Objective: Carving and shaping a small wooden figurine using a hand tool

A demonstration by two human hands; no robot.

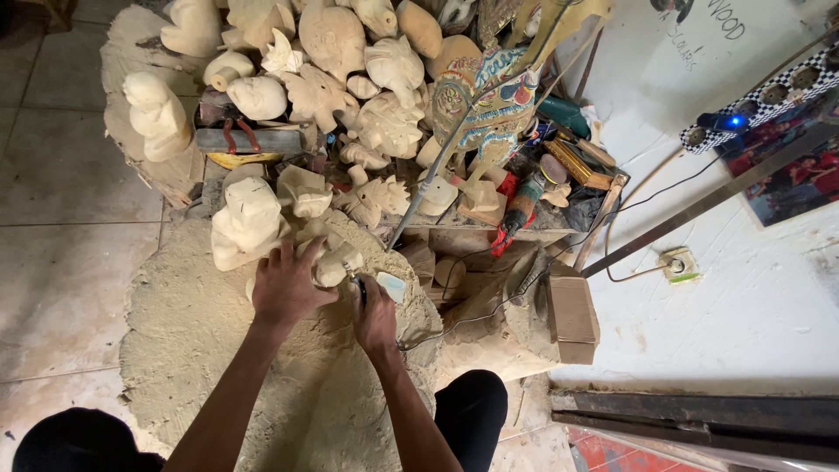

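Head view:
Left hand [284,284]: fingers spread, clamped over a pale wood carving [336,260] — pinning it on the sawdust-caked block [192,350].
Right hand [376,316]: clenched round a small rotary tool [358,284], tip at the carving, just right of the left hand.
Beyond the hands: heap of unfinished carvings [350,79]; one painted figure [489,105].

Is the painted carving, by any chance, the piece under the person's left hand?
No, the left hand rests on a bare wooden carving; the painted carving stands apart behind.

Pale unpainted wooden carving [330,260] lies on a sawdust-covered stump [201,350].
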